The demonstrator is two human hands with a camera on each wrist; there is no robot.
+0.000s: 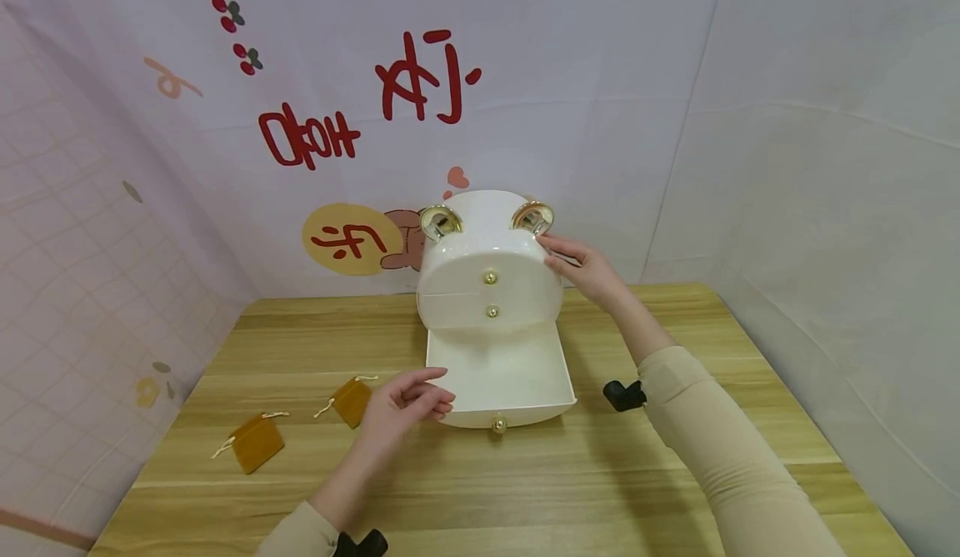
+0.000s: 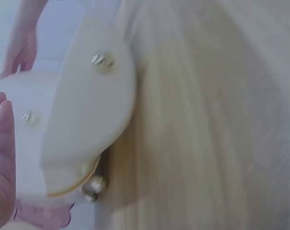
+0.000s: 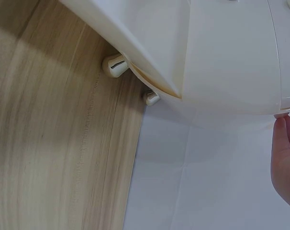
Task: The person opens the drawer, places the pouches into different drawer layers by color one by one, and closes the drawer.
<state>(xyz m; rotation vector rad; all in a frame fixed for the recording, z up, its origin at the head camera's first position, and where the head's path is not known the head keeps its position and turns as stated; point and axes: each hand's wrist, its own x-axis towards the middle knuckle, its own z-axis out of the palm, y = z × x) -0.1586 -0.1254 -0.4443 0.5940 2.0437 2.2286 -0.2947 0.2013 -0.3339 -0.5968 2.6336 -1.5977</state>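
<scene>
A glossy white storage box (image 1: 480,244) with two gold ring-shaped ears stands at the back of the table. Its bottom drawer (image 1: 510,373) is pulled far out, with its bare inside showing. The two drawers above it sit closed, each with a small gold knob. My right hand (image 1: 585,269) has its extended fingers against the upper right side of the box, just below the right ear; in the right wrist view these fingers (image 3: 280,136) meet the box's edge. My left hand (image 1: 408,398) hovers by the drawer's front left corner, fingers loosely bent, holding nothing.
Two small mustard-coloured drawstring pouches, a nearer pouch (image 1: 257,443) and a farther pouch (image 1: 352,402), lie left of the drawer. The wooden table (image 1: 637,482) runs back to a printed cloth backdrop (image 1: 585,123). Gold ball feet (image 3: 115,66) hold the box off the table.
</scene>
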